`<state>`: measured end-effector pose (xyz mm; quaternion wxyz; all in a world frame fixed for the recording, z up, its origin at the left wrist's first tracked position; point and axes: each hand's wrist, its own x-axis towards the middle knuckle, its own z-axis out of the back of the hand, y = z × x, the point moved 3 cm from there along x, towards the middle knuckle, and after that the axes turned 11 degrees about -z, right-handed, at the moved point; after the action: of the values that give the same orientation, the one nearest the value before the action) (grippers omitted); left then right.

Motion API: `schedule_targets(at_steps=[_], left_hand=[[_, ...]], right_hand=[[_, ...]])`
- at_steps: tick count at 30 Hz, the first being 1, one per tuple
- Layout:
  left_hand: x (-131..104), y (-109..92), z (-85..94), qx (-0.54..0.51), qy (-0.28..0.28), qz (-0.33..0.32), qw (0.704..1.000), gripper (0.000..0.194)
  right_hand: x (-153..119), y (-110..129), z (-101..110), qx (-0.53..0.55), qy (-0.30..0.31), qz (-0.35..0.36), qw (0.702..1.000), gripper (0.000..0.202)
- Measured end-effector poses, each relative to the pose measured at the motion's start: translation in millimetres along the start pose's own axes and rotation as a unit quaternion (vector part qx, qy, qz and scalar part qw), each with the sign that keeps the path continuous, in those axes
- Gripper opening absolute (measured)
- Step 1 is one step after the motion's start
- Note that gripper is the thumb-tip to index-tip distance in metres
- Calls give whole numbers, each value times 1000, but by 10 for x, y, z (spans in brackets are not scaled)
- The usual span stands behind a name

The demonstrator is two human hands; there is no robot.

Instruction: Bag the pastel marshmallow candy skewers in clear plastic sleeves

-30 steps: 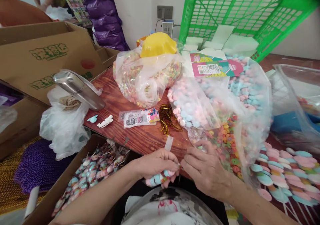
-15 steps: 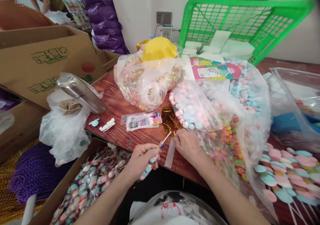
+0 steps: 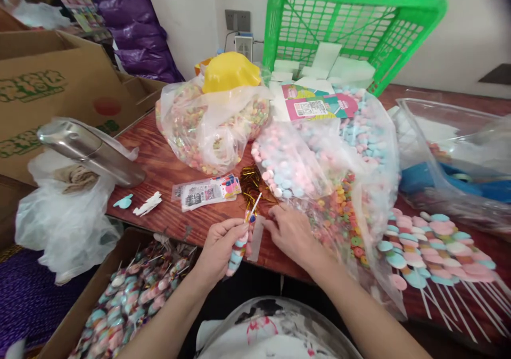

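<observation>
In my left hand [image 3: 221, 247] is a wrapped marshmallow skewer [image 3: 237, 255], pink, blue and white, held upright by its neck. Its white stick [image 3: 256, 203] points up and away from me, with a bit of gold and a small blue label near the grip. My right hand [image 3: 293, 234] lies low over the table, fingers bent and somewhat apart, with nothing visible in them. Just beyond it is a bunch of gold twist ties [image 3: 250, 183]. A clear plastic strip [image 3: 256, 239] lies between the hands, partly behind the left fingers.
A carton [image 3: 64, 316] of wrapped skewers stands at lower left. Printed sachets [image 3: 209, 193], a steel flask [image 3: 91, 151] and a bag of ring candies [image 3: 211, 130] are on the table. Marshmallow bags [image 3: 295, 162], unwrapped skewers [image 3: 435, 247] and a green basket [image 3: 351, 23] sit to the right.
The view has swung to the right, shifting things leftward. My right hand's fingers have spread slightly beside the strip. My left hand still grips the skewer, its stick now more upright.
</observation>
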<state>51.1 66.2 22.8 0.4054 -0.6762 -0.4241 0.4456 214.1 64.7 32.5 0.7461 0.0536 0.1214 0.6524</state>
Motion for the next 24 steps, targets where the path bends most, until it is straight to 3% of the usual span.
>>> schedule_targets(at_steps=[3,5,10,14,19,24], left_hand=[[-27,41,17,36,4,-7,999,30],[-62,58,96,61,-9,-15,998,31],[-90,67,267,65,-32,-13,997,28],[-35,92,147,50,-25,-7,998,26],[-36,127,-107,82,41,12,996,33],[-62,103,-82,110,33,15,993,32]], right_hand=[[177,157,-56,-16,-3,-5,1000,13],[170,123,-63,-19,-1,5,1000,16],[-158,-333,-26,3,-13,44,999,16],[-330,-617,-73,25,-37,66,997,19],[-385,-716,-93,58,-75,80,992,24],[-506,-730,15,146,-113,125,975,23]])
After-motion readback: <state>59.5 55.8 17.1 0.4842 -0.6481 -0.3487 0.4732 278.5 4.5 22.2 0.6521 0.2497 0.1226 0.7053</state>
